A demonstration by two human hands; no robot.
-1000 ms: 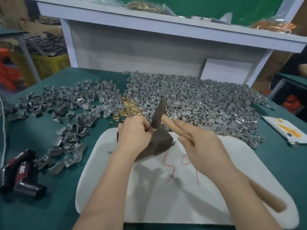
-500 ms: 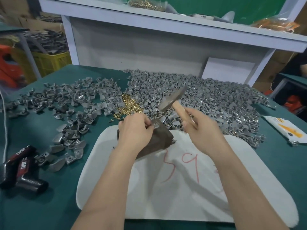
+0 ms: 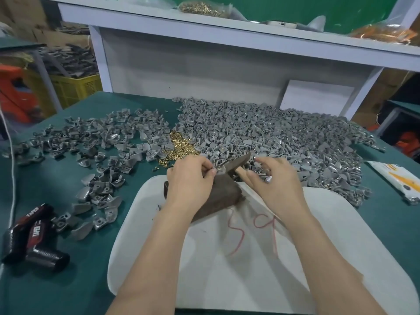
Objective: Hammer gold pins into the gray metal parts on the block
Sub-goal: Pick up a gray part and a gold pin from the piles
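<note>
- Here, the dark brown block lies on the far left part of a white rounded pad. As far as the covering hand lets it show, its long side runs from near-left to far-right.
- The left hand rests over the block. Its grip is narrow, with thumb and forefinger pinching a small gray metal part at the block's far end.
- The dark hammer head lies just beside that part, its long axis slanting from near-left up to far-right. The pale wooden handle runs back toward the near right.
- The right hand lies over the handle, fingers reaching toward the parts. I cannot tell whether its grip closes on the handle.
- A small heap of gold pins lies just beyond the left hand.
- A broad pile of gray parts spreads beyond and to the right. Looser ones scatter to the left.
- All of it sits on a dark green tabletop.
- Black cylinders with red labels lie at the left edge, and a white-and-orange packet at the right.
</note>
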